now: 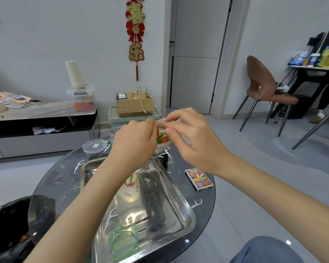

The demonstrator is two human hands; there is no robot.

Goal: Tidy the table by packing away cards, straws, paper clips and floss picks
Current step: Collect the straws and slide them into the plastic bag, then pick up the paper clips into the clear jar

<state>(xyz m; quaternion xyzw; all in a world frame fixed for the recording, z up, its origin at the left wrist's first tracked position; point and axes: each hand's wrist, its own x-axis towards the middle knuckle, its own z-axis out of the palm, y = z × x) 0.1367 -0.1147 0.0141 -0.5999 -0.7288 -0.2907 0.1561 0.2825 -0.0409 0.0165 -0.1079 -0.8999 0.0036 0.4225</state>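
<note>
Both hands are pinching a bag of straws above the table

The left hand (135, 141) and right hand (195, 143) are meeting in the air, fingers curled, each pinching the top edge of a clear bag (164, 147). The bag is hanging between them, with red and green straws (161, 138) showing inside, somewhat blurred. Beneath the hands, a steel tray (179, 205) is sitting on the round glass table (201, 209), holding a green box (124, 242) at its near end and a few loose clips. Paper clips (58, 176) are lying scattered over the glass left of the tray, and a floss pick (196, 203) is resting just beside its right rim. A card box (198, 179) is lying farther right, a clear round tub (95, 146) is standing at the far edge, and a black-lined bin (10, 224) is standing left of the table
</note>
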